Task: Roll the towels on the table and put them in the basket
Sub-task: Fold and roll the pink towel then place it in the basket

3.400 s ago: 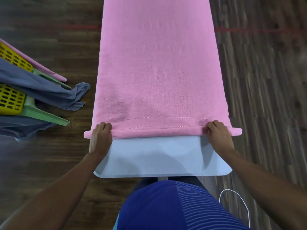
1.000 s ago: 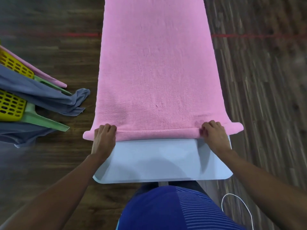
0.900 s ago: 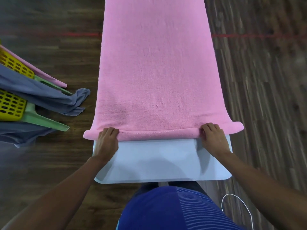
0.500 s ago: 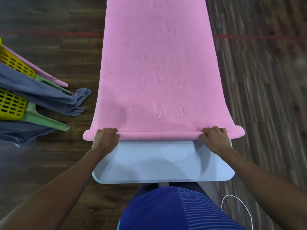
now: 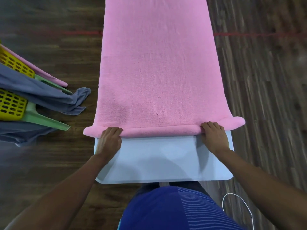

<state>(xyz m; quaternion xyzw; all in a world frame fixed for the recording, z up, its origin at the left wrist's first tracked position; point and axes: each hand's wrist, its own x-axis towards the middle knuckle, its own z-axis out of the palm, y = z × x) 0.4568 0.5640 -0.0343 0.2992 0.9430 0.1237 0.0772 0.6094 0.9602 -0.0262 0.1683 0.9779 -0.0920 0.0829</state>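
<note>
Your pink towel (image 5: 157,77) lies flat along the white table (image 5: 166,160), covering it from the far end down to a bare strip at the near edge, just in front of your blue shirt (image 5: 166,211). The towel's near end is turned over into a thin roll (image 5: 159,132) that runs across the table, and both tips of it stick out just past the table's side edges. Your left hand (image 5: 108,141) sits at the table's left edge, with the fingers curled over the top of the roll and gripping it and the heel of the hand over the bare table top. Your right hand (image 5: 213,136) does the same near the table's right edge, fingers hooked over the roll, palm down, wrist over the table. Between your hands the roll looks even and lies straight across the table. Off the table's left side, well apart from it, stands the yellow basket (image 5: 11,105) on a green frame (image 5: 48,122). A grey cloth (image 5: 49,97) is draped across the basket, with one end hanging toward the table. The wooden floor (image 5: 49,163) shows on both sides of the table, crossed by a red line (image 5: 249,34) towards the far end. A white cable (image 5: 239,206) loops beside your right forearm, below the table's near right corner.
</note>
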